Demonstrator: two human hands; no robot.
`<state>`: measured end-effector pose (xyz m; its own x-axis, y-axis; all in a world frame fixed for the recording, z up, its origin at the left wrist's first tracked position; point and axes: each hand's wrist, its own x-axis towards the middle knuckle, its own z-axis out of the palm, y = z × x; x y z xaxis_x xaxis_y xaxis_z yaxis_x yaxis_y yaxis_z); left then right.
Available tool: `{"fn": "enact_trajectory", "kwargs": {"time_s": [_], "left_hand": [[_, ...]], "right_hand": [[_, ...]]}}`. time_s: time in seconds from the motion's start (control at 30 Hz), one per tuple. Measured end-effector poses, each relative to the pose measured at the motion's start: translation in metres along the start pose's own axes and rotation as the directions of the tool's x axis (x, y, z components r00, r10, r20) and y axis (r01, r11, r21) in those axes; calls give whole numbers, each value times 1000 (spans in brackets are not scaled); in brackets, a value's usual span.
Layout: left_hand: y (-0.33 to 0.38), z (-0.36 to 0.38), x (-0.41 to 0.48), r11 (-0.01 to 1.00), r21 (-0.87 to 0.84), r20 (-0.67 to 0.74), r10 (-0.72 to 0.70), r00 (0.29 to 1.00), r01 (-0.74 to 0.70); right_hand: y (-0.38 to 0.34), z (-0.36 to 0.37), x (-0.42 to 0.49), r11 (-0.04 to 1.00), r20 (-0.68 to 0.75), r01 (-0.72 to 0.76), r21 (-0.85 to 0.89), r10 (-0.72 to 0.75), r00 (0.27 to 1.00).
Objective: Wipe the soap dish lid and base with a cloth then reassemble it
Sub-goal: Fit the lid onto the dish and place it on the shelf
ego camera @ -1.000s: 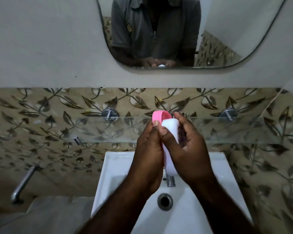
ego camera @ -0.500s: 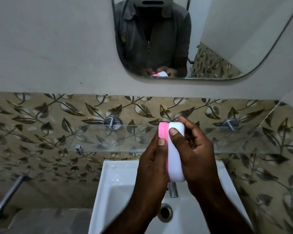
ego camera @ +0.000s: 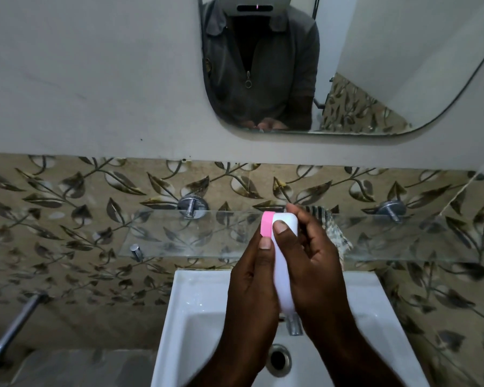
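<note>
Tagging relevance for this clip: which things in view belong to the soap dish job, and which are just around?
In the job: pink half, white half, left hand, right hand, patterned cloth.
Just there: glass shelf, sink, tap, mirror.

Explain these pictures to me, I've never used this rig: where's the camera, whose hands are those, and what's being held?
There is no machine: a person wears one camera on the head, looking forward and down, so you see their own two bare hands. The left hand and right hand together hold an oval plastic soap dish on end over the white ceramic sink, its pink half and white half pressed together. Behind the right hand, a striped cloth lies on the clear glass shelf. The wall mirror above reflects the wearer.
</note>
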<state>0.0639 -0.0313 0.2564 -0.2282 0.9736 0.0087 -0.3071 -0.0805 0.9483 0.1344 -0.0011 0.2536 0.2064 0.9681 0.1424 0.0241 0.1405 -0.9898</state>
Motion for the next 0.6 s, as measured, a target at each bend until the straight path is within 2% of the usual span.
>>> {"fn": "enact_trajectory", "kwargs": {"time_s": [0.2, 0.33, 0.4, 0.47, 0.53, 0.6], "left_hand": [[5, -3, 1, 999, 29, 20, -46, 999, 45], [6, -9, 11, 1000, -2, 105, -13, 994, 13], [11, -17, 17, 993, -100, 80, -55, 995, 63], [18, -30, 27, 939, -284, 127, -163, 978, 194], [27, -45, 38, 858, -396, 176, -279, 944, 328], [28, -60, 50, 865, -368, 120, -319, 940, 340]], "right_hand": [[-1, 12, -9, 999, -11, 17, 36, -17, 1000], [-5, 23, -3, 998, 11, 58, 31, -58, 998], [-4, 25, 2, 998, 90, 60, 0, -60, 994], [-3, 23, 1, 996, 223, 83, -32, -74, 972], [-1, 18, -3, 974, 366, 192, -118, -137, 920], [3, 17, -3, 900, 491, 353, -256, -194, 850]]}}
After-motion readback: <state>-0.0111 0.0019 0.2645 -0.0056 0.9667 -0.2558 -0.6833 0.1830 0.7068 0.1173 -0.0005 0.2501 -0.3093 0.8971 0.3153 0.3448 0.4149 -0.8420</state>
